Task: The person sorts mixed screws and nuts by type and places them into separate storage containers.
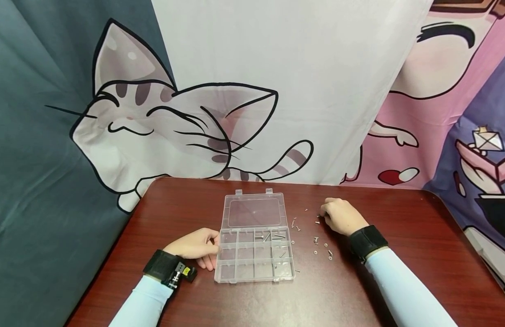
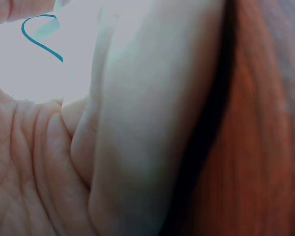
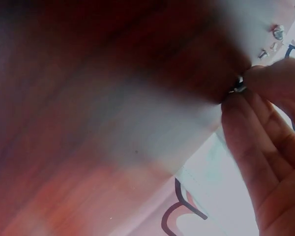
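Note:
A clear plastic compartment box (image 1: pixel 245 261) lies on the table with its lid (image 1: pixel 254 212) folded back. Several screws (image 1: pixel 278 236) lie in its right-hand compartments. At the box's left edge, my left hand (image 1: pixel 197 246) grips the side between thumb and fingers; the left wrist view shows mostly its palm and curled fingers (image 2: pixel 132 123). Right of the box, my right hand (image 1: pixel 341 216) is low over the tabletop. In the right wrist view, its thumb and fingertip pinch a small metal piece (image 3: pixel 238 86), seemingly a screw, mostly hidden by the fingers.
Loose screws (image 1: pixel 316 240) and small nuts (image 1: pixel 330 258) are scattered on the brown table (image 1: pixel 174 200) between the box and my right arm. More small screws (image 3: pixel 264 53) show beyond the right fingertips. A printed cloth (image 1: pixel 317 68) hangs behind the table's far edge.

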`<state>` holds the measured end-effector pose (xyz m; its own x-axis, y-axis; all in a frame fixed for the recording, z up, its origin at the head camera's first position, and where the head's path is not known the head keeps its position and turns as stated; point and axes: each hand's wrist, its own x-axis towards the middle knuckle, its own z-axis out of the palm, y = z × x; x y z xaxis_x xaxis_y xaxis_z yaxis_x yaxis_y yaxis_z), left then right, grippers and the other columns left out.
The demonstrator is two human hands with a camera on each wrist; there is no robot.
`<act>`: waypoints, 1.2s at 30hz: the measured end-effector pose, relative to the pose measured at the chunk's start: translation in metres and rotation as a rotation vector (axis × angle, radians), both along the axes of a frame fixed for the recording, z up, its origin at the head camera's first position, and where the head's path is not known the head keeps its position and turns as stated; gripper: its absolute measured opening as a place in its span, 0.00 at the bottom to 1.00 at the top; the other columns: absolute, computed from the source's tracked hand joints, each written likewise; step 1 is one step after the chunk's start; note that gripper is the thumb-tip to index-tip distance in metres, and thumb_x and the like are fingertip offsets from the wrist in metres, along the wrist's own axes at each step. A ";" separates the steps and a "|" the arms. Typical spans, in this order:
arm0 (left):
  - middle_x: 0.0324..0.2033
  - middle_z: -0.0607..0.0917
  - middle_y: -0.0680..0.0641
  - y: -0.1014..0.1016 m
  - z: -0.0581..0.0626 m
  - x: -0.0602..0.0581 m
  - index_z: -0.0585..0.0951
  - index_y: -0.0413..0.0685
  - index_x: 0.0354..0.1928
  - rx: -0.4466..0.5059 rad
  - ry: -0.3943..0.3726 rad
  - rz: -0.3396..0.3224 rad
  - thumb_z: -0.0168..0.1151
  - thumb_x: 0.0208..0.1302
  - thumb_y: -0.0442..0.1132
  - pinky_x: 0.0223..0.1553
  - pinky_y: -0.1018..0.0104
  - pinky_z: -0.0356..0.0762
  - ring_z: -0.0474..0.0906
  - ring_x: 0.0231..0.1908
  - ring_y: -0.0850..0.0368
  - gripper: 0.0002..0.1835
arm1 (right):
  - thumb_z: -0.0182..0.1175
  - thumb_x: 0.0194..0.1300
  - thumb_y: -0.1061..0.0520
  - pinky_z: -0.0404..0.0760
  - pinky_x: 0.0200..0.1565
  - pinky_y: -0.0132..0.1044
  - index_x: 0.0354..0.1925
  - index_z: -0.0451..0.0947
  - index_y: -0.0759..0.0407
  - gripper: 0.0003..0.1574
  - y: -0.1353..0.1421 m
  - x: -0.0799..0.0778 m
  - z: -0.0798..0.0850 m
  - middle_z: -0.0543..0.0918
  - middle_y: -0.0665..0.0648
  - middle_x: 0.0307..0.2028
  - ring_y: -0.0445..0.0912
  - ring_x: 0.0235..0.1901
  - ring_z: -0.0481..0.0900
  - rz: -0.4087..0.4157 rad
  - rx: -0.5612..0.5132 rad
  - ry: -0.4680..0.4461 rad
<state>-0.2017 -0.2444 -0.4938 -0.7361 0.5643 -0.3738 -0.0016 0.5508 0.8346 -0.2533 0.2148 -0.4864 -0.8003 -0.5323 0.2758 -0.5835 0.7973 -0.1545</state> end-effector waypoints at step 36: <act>0.21 0.86 0.43 0.001 0.002 0.001 0.72 0.40 0.34 -0.009 0.009 -0.002 0.55 0.65 0.40 0.22 0.58 0.81 0.85 0.22 0.48 0.09 | 0.63 0.39 0.66 0.67 0.27 0.21 0.24 0.73 0.46 0.16 -0.085 0.094 0.046 0.70 0.40 0.27 0.33 0.25 0.68 0.306 -0.256 0.007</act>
